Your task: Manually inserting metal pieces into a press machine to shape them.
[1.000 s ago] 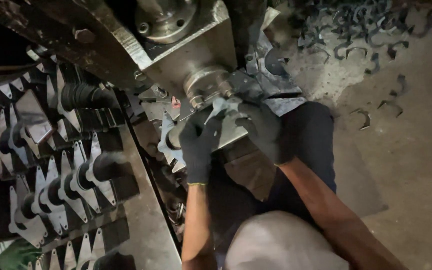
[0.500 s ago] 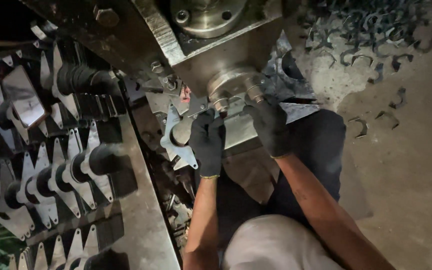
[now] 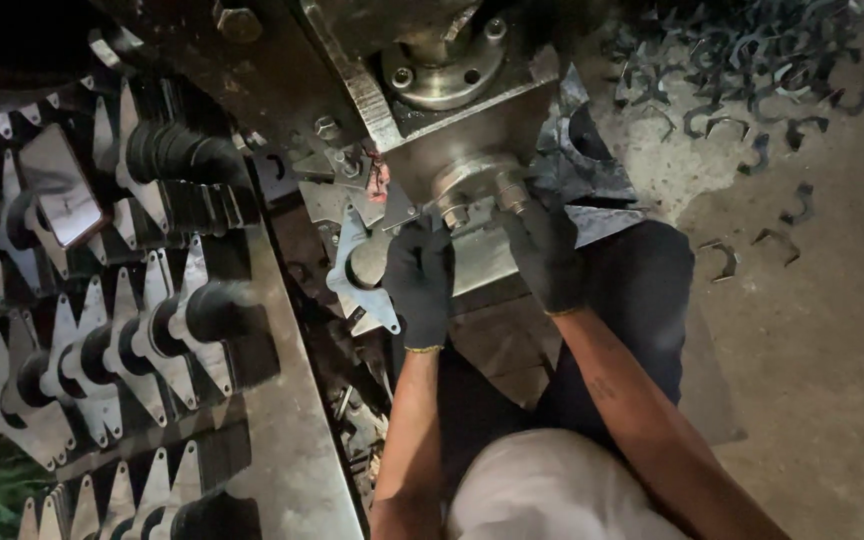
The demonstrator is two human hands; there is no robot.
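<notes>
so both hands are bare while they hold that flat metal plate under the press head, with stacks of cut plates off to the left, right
Not quite: the head view shows both hands in dark gloves, not bare. The left hand and right hand do hold the flat metal plate under the press head, and the stacks of cut plates do sit to the left.

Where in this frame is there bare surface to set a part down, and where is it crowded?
Free: the concrete floor right of the right hand, below the scrap pieces; also the bare strip of the metal table beside the stacked plates. Crowded: under the press head, where the left hand is at a plate.
</notes>
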